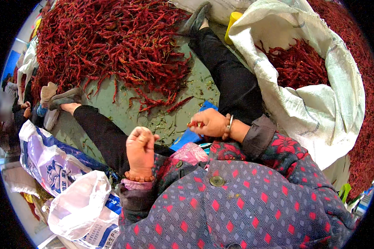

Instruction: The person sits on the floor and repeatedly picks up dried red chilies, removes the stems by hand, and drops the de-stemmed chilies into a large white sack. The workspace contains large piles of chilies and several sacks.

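Observation:
My right hand is closed over my lap, with a dried red chili pepper showing at its fingertips. To its left, my left hand is raised with the fingers curled in. Whatever those fingers hold, if anything, is hidden. A big heap of dried red chili peppers lies on the floor beyond my outstretched legs. At my right stands a white woven sack, its mouth rolled back, with more chili peppers inside.
Loose stems and bits litter the green floor between my legs. White and blue plastic bags lie at my left. A yellow container stands behind the sack. More chilies spread along the far right. Another person sits at the left edge.

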`<state>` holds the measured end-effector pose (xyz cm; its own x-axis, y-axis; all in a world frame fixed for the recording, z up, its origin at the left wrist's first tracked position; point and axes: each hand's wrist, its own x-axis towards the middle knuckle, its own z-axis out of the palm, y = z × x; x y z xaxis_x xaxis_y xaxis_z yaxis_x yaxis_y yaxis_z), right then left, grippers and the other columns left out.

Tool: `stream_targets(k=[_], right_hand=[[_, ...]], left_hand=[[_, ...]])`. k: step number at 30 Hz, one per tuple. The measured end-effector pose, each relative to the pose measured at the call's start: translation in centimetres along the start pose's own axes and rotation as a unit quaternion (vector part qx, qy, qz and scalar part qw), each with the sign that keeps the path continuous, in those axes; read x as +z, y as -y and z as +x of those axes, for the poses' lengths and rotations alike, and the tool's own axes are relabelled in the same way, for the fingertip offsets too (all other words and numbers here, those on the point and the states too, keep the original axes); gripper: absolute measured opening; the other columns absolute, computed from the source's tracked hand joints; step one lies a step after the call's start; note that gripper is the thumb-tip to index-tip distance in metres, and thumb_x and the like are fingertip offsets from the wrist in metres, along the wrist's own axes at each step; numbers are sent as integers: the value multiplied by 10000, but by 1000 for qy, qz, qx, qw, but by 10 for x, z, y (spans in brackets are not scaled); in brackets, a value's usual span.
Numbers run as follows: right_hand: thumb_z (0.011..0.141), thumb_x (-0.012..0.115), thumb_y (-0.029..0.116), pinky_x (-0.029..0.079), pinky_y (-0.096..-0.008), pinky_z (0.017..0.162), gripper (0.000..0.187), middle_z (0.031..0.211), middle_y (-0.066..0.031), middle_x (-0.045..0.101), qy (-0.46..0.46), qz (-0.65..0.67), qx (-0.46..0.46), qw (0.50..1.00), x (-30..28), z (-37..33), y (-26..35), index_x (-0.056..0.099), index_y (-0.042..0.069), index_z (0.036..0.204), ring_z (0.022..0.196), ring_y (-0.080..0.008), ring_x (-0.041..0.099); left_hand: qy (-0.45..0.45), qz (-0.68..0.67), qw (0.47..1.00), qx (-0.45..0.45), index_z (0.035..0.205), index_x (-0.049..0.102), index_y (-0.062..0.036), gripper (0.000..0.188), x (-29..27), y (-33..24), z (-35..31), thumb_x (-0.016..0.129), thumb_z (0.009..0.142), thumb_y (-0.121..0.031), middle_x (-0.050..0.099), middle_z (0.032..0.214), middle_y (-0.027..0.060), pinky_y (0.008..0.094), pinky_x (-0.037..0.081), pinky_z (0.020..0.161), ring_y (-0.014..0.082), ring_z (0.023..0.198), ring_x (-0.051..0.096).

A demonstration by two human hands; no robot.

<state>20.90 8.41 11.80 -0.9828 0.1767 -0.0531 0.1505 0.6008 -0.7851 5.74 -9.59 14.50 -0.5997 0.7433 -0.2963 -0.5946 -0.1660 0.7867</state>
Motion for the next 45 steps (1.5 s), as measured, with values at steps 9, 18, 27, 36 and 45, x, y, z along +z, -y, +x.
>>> stream_targets(k=[9, 18, 27, 36, 45], right_hand=[[752, 588, 233, 452, -299, 595, 206, 695, -89, 567, -187, 76, -8, 979, -99, -20, 33, 553, 37, 805, 652, -201, 573], [648, 648, 313, 444, -335, 749, 385, 916, -147, 571, -375, -394, 301, 783, -303, -180, 20, 573, 30, 898, 849, -277, 562], [755, 542, 83, 398, -220, 571, 70, 681, -25, 528, -417, -6, 141, 898, -211, -109, 68, 562, 19, 735, 606, -82, 473], [736, 557, 172, 446, -340, 599, 93, 720, -86, 564, -17, 31, 54, 998, -49, -39, 30, 557, 80, 750, 679, -264, 556], [748, 546, 170, 455, -330, 613, 114, 722, -90, 565, 20, 93, 81, 992, -34, -23, 7, 552, 58, 768, 678, -258, 560]], left_hand=[[185, 824, 534, 23, 1011, 475, -65, 317, -34, 35, 31, 522, 698, -76, 537, 899, 159, 435, 418, 666, 346, 813, 530], [138, 740, 652, 96, 887, 524, -25, 177, -30, 13, 40, 517, 714, -60, 548, 830, 153, 388, 427, 657, 328, 768, 535], [15, 762, 644, 62, 738, 515, -6, 146, -98, -23, 90, 503, 746, -151, 533, 754, 193, 406, 402, 615, 372, 723, 506], [-71, 799, 595, 58, 804, 548, -55, 173, -115, 9, 141, 541, 744, -218, 565, 821, 134, 391, 426, 672, 310, 795, 540], [-101, 866, 489, 27, 838, 539, -51, 208, -128, 17, 172, 562, 737, -231, 511, 928, 145, 416, 435, 696, 323, 832, 524]])
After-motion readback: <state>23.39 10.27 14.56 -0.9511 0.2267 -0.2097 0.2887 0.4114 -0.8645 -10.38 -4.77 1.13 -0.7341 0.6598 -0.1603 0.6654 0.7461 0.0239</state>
